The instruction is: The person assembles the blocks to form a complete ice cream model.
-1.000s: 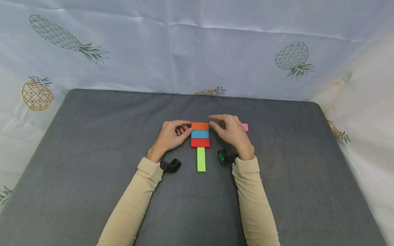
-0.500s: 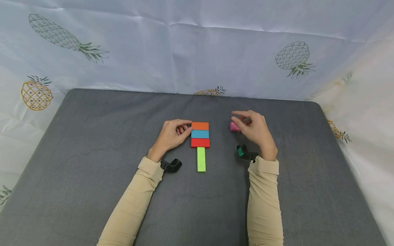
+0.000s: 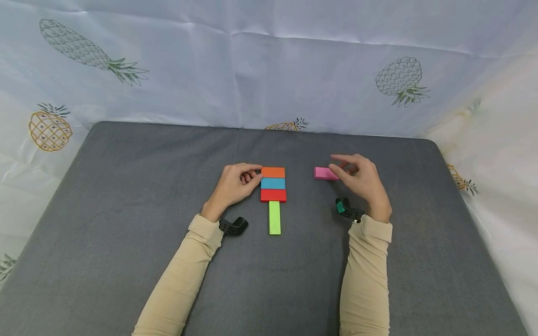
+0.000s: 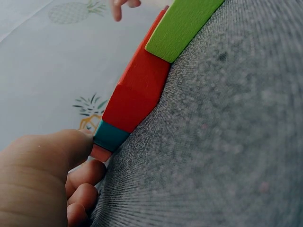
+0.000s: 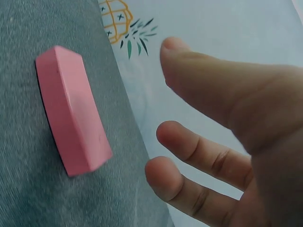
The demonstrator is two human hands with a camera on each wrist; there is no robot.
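Note:
In the head view, three wooden blocks lie flat against each other in a stack: an orange block point(image 3: 273, 172) farthest, a blue block point(image 3: 273, 183) in the middle, a red block point(image 3: 273, 195) nearest. A green block point(image 3: 274, 218) runs lengthwise from the red one's near side. My left hand point(image 3: 232, 185) touches the left ends of the orange and blue blocks with thumb and index finger; its other fingers curl underneath. My right hand point(image 3: 362, 179) holds nothing, its thumb and fingers apart, beside the right end of a pink block point(image 3: 324, 173) lying on the cloth.
A dark grey cloth point(image 3: 126, 210) covers the table. Behind it hangs a pale curtain point(image 3: 269, 70) printed with pineapples. Black camera mounts point(image 3: 233, 226) sit at both wrists, just above the table.
My right hand has moved right, from the right end of the orange block past the pink block, which now shows more fully. My left hand and the joined blocks look unmoved.

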